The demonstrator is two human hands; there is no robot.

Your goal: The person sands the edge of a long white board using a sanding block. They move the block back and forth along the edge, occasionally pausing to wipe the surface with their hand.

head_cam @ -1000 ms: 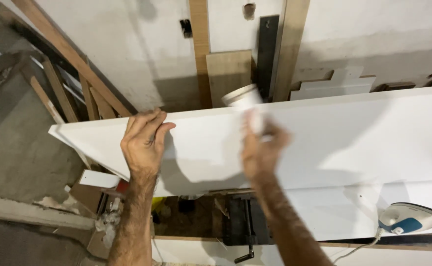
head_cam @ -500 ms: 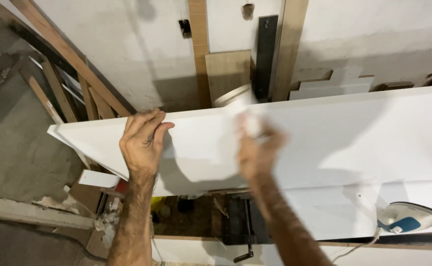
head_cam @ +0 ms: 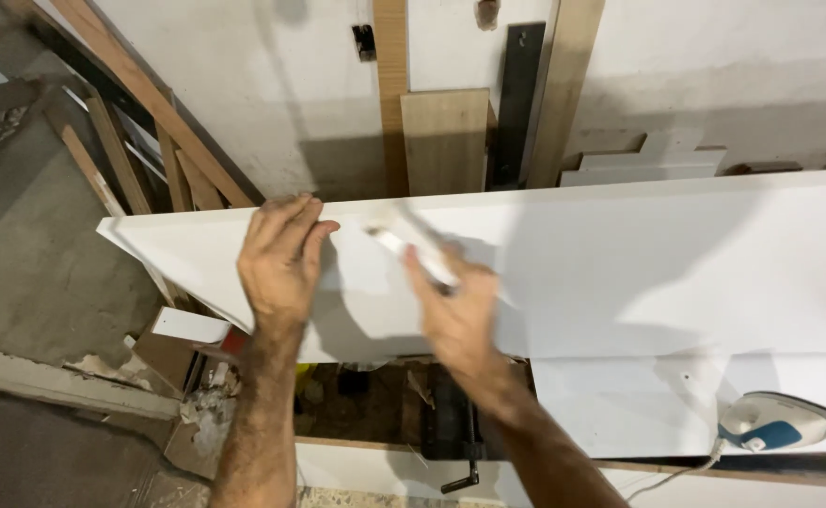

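Across the workbench lies a long white panel, its far edge running level below the wall and its left corner jutting out over the concrete floor. The person's left hand rests flat on the panel near that left end, fingers spread and curled lightly over the far edge, pressing the board rather than gripping anything. Just beside it, the right hand is blurred; its fingers are closed around a pale strip-like object that slants up toward the panel's far edge, though what the object is cannot be made out. The two hands are near each other but apart. Behind the panel, wooden boards and a dark flat bar lean upright against the whitewashed wall, and more timber slats slant against it at the left. Lower down to the right, on another white sheet, sits a white and blue clothes iron with its cord trailing off toward the near edge. Below the hands, a dark clamp screw shows in the gap under the panel, with scraps of cardboard and debris to the left.
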